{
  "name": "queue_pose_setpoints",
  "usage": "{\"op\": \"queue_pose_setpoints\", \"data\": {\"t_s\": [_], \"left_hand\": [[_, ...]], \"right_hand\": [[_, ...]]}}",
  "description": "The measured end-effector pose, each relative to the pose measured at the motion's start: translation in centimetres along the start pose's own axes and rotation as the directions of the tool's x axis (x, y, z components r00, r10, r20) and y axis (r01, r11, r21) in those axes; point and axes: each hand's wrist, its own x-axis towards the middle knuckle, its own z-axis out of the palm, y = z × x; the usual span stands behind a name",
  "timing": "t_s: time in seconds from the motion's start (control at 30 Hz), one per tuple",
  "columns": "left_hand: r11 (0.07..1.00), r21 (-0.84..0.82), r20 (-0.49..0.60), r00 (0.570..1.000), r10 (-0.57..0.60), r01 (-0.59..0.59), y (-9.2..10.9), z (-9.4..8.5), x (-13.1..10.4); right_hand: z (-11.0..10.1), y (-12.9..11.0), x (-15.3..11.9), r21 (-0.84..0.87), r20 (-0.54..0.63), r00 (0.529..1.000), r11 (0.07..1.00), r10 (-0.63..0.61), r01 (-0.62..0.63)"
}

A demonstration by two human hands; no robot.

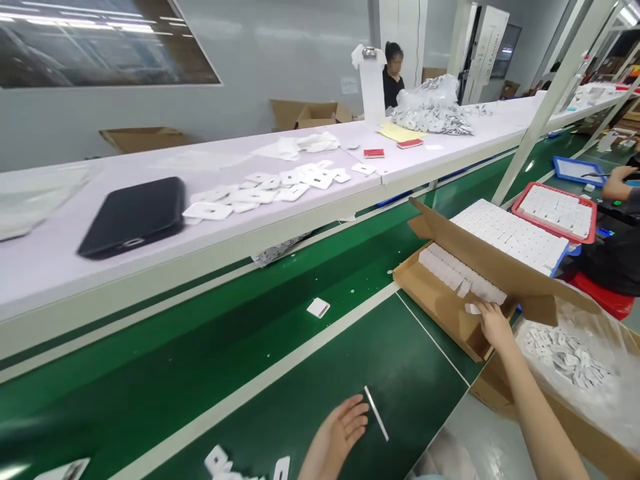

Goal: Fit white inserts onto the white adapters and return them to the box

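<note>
My right hand [495,325] reaches into an open cardboard box [437,299], its fingers closed on a small white box [472,309]. Along the far inner side of the cardboard box runs a row of small white boxes [450,268]. My left hand [340,430] hovers over the green work surface, palm turned inward and fingers apart, with nothing in it. Just right of its fingertips lies a thin white stick [376,413]. Several white plastic pieces [219,460] lie at the bottom edge, left of my left hand.
A white shelf [300,217] above the green belt [240,327] carries a black phone-like case [137,215] and white flat pieces [270,187]. One white square [318,307] lies on the belt. At right are a red tray [590,233], a bag-lined carton [565,357] and a co-worker's hand [617,183].
</note>
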Motion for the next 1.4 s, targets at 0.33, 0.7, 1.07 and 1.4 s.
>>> {"op": "queue_pose_setpoints", "data": {"t_s": [0.33, 0.7, 1.07, 1.4], "left_hand": [[0.485, 0.787, 0.023, 0.804, 0.594, -0.381, 16.3, -0.9, 14.6], [0.1, 0.86, 0.355, 0.727, 0.588, -0.5, 21.8, 2.4, 20.8], [0.523, 0.581, -0.176, 0.532, 0.828, -0.623, 10.2, -4.1, 8.1], [0.761, 0.144, -0.72, 0.461, 0.52, -0.633, -8.0, -16.5, -7.8]], "right_hand": [[5.3, 6.7, 6.5, -0.082, -0.161, 0.984, 0.992, 0.079, -0.093], [6.1, 6.0, 6.1, -0.091, -0.242, 0.934, 0.952, 0.263, -0.292], [13.0, -6.0, -4.6, 0.038, 0.407, 0.868, 0.955, -0.284, 0.295], [27.5, -17.4, -19.4, 0.351, 0.832, 0.093, 0.648, -0.547, 0.675]]}}
